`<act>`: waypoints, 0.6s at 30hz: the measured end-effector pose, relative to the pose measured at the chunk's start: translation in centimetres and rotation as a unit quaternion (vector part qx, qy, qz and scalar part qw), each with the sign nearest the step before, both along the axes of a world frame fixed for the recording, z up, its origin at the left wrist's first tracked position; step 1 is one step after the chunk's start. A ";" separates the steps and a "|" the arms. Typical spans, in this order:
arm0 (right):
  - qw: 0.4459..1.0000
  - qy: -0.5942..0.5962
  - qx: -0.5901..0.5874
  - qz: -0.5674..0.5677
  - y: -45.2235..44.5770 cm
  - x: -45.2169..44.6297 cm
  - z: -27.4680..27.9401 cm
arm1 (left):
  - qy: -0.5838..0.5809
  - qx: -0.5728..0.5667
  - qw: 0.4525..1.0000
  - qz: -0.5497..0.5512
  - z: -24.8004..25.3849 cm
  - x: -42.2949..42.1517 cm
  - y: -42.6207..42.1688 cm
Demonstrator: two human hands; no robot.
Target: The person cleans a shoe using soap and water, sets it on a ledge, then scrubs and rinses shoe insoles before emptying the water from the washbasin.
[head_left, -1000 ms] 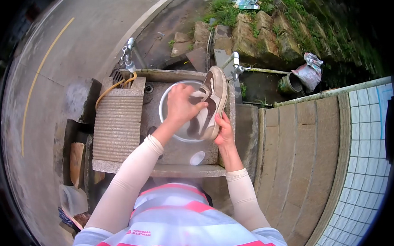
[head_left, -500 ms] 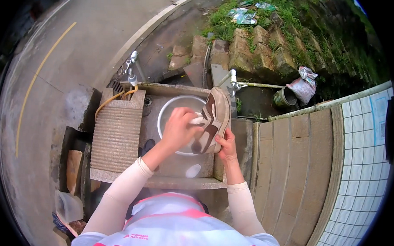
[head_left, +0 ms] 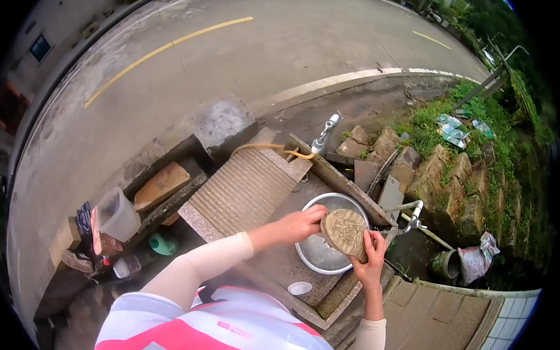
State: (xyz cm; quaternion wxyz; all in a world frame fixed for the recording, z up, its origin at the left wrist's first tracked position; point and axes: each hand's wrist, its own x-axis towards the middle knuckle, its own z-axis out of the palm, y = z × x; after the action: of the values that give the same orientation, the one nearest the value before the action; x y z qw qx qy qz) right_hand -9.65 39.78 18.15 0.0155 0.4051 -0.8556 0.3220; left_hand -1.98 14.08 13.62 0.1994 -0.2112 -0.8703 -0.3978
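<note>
A shoe is held over a metal basin with its patterned, dirty sole turned up toward me. My right hand grips its right side, thumb and fingers around the edge. At the opposite edge, my left hand has its fingers curled against the shoe; whether anything else is in them is hidden. Shallow water seems to lie in the basin, which rests in a stone sink. A small white oval object lies on the sink floor, near the front wall.
A ribbed stone washboard adjoins the sink on the left. Behind stands a tap with a yellow hose; another tap is at the right. A clear plastic container and a green bottle are at the left.
The shoe has turned from its upper and opening showing to its sole facing me. My left hand has moved from the shoe's opening to its edge. My view has swung left.
</note>
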 end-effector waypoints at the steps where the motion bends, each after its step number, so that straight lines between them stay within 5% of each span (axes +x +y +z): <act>1: 0.999 0.017 0.012 0.026 -0.9 0.1 0.2 | -0.013 0.002 1.000 0.007 -0.6 1.0 -0.5; 6: 0.988 0.091 0.048 0.115 -5.7 2.0 -0.1 | -0.016 0.090 0.995 0.047 -2.3 6.0 -3.1; 10: 0.978 0.106 0.055 0.168 -9.9 3.7 -0.5 | 0.031 0.177 0.957 0.230 -4.6 9.5 -4.3; 14: 0.969 0.117 0.063 0.209 -15.8 6.3 -1.0 | -0.107 0.296 0.858 0.405 -7.9 13.0 -6.4; 17: 0.971 0.063 0.072 0.219 -21.3 9.8 -1.8 | -0.208 0.519 0.752 0.349 -9.4 16.3 -10.6; 18: 0.970 0.053 0.075 0.226 -23.4 11.3 -2.0 | -0.205 0.515 0.742 0.377 -8.8 18.0 -12.2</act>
State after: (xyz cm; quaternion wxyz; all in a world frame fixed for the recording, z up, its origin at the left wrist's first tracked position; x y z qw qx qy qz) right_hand 1.61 16.34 16.18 -0.0424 0.6045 -0.7615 0.2300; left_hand 16.01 1.90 4.80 0.2283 0.3554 -0.5614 -0.7116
